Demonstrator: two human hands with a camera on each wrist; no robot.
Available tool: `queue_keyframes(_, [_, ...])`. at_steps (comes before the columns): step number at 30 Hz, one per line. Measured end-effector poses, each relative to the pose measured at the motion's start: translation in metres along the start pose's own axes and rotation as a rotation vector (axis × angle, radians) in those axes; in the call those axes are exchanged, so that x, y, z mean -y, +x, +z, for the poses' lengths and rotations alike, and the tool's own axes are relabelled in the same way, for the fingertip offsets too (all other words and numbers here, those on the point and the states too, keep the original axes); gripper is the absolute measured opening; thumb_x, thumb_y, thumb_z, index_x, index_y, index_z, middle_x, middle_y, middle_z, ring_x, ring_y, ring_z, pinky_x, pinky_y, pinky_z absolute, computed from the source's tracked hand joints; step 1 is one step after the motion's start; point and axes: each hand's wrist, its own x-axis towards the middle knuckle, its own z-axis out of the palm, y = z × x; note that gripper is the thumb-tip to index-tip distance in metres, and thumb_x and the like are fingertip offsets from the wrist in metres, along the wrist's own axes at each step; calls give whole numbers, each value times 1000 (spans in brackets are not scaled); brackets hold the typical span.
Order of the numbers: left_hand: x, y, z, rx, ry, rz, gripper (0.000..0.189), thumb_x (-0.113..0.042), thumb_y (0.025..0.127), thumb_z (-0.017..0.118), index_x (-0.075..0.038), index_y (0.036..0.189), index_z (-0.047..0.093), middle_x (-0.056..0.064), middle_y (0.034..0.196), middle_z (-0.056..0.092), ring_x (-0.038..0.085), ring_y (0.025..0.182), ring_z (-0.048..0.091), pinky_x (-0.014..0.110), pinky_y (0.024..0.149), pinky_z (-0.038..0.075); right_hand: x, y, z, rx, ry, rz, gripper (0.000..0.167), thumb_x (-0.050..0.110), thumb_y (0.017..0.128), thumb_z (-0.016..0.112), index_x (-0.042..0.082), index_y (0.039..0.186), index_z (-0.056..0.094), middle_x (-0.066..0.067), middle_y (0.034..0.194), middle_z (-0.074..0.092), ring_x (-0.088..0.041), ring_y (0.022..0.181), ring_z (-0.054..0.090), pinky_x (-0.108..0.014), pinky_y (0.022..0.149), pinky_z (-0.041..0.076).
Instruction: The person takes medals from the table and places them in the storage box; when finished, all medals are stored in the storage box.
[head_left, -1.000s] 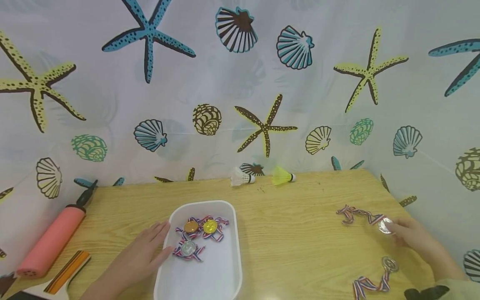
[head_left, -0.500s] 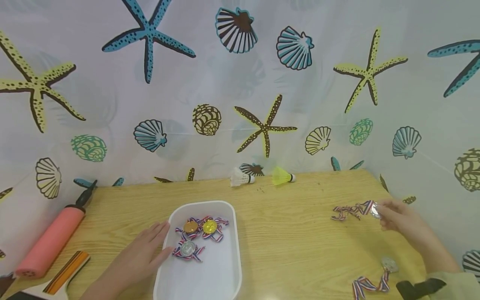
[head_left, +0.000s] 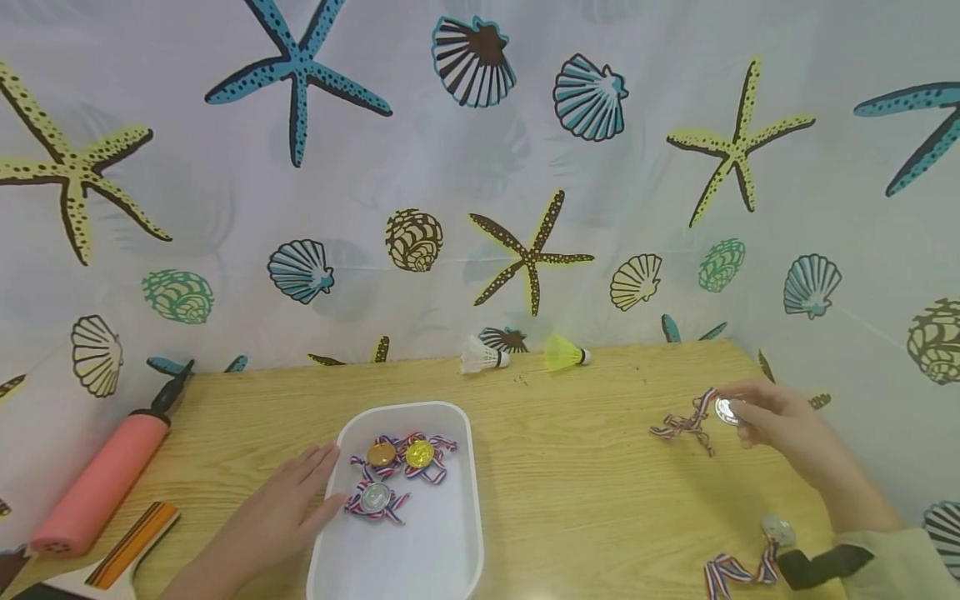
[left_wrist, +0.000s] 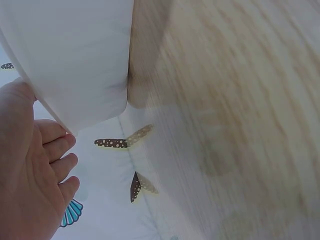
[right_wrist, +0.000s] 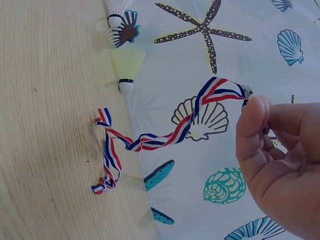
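My right hand pinches a silver medal between thumb and fingers above the right side of the table. Its red, white and blue ribbon trails down to the left, the knotted ends low at the wood. Most of the disc is hidden by fingertips in the right wrist view. My left hand rests with fairly straight fingers against the left rim of a white plastic bin; in the left wrist view, fingertips touch the rim. Inside lie a bronze medal, a gold medal and a silver-grey medal.
Another ribboned medal lies near the right forearm. A white shuttlecock and a yellow shuttlecock sit at the table's back edge. On the left are a pink hand pump and an orange-striped paddle-like object. Patterned cloth hangs behind.
My right hand has lifted the silver medal and carried it left and away from me, its ribbon following. My left hand and the bin have stayed put.
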Motion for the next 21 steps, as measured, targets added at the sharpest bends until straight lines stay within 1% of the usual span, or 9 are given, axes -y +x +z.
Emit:
queue_keyframes(2, [0,0,0,-1,-1,-1,69,-48,94,45,4,139,35,25,142,32,43,129,25,58,102,23,3,1,2,4,-17,4,38,23,97,48,-2,126,48,-11,89,52,-15,67,55,-33,67,53])
queue_keyframes(6, [1,0,0,-5,-2,2,69,-47,93,45,4,139,35,25,141,32,43,129,26,58,102,23,8,2,6,17,-26,-4,45,24,98,47,-3,132,42,-15,101,51,-16,70,57,-33,68,54])
queue_keyframes(8, [0,0,0,-5,-3,3,69,-47,93,45,4,139,36,25,141,32,43,129,26,58,102,23,9,3,7,29,-18,0,47,25,98,47,-3,134,39,-15,105,49,-15,71,56,-33,69,54])
queue_keyframes(11, [0,0,0,-4,0,4,69,-46,94,46,4,138,36,26,141,33,43,129,26,57,102,23,12,4,8,42,-8,7,48,27,98,46,-2,136,39,-15,104,47,-18,73,58,-33,71,53])
queue_keyframes(13, [1,0,0,-5,0,5,69,-47,94,45,4,139,36,26,141,33,43,129,26,57,102,23,14,5,9,51,-5,7,48,28,98,45,-1,136,39,-16,99,47,-20,75,58,-33,72,53])
queue_keyframes(16, [1,0,1,-12,1,9,68,-47,94,45,4,138,36,25,141,33,43,129,27,57,102,23,18,6,12,54,7,-7,47,26,98,45,-3,135,37,-17,97,48,-24,79,60,-33,73,53])
queue_keyframes(18, [1,0,1,-19,1,12,68,-47,94,45,4,138,36,25,141,33,43,129,27,57,102,24,22,8,14,56,22,-19,47,25,98,45,-5,134,36,-18,99,48,-24,81,60,-32,74,53])
queue_keyframes(21, [1,0,1,-21,3,15,68,-47,93,46,4,138,37,25,140,34,43,128,28,57,101,24,26,12,17,51,67,-51,42,21,98,45,-6,130,35,-18,100,49,-25,83,62,-33,75,53])
